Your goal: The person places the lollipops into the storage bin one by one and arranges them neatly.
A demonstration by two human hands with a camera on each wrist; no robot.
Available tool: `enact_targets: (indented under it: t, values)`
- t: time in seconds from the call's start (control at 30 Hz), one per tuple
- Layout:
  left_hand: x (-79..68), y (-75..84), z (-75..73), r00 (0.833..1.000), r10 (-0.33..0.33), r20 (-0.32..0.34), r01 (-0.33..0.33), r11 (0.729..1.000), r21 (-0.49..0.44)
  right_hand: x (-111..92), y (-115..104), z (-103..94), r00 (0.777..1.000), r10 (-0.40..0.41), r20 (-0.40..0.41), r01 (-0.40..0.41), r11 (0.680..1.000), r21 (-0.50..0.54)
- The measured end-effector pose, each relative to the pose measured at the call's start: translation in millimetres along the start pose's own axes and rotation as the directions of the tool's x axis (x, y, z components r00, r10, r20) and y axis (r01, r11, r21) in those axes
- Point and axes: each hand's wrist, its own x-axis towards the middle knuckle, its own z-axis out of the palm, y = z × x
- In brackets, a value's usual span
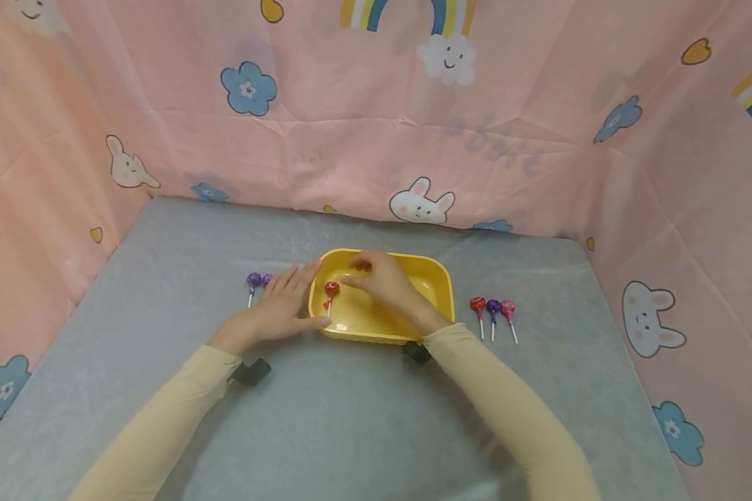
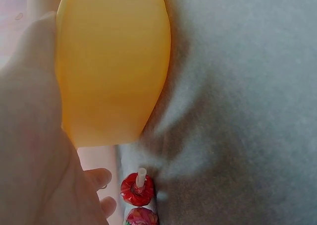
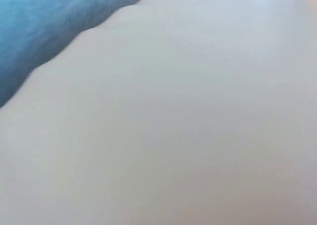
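Note:
A yellow plastic tray [image 1: 388, 335] sits on the grey cloth. My left hand [image 1: 280, 306] lies along its left end, fingers spread and thumb at the near rim; in the left wrist view, the tray's outer wall [image 2: 114, 71] is beside the palm. Inside the tray at left lies a red lollipop [image 1: 331, 288], stick towards me. My right hand [image 1: 382, 282] reaches into the tray, thumb and fingers curled round a dark red lollipop head [image 1: 364, 266], mostly hidden by the hand. Only a blurred pale surface and blue-grey cloth fill the right wrist view.
Right of the tray lie a red lollipop [image 1: 478, 304], a purple lollipop [image 1: 493, 306] and a pink lollipop [image 1: 508, 308]. Purple lollipops [image 1: 253, 280] lie beyond my left hand. Another red lollipop [image 2: 137, 189] shows in the left wrist view. Patterned pink cloth [image 1: 351, 153] walls the table.

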Motion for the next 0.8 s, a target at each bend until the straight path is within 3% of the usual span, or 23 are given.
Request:
enact_targets:
  t: [0.6,0.8]
  values:
    - [0.2,0.2,-0.3,1.000,-0.002,0.006,0.002,1.000,-0.003,-28.9,1.2,-33.1,0.999,0.049,0.004,-0.049,0.998,0.035]
    - [0.0,0.0,-0.9,1.000,-0.001,0.007,0.001,1.000,-0.004,-41.0,8.2,-51.2,0.999,0.043,-0.031,-0.043,0.999,0.014]
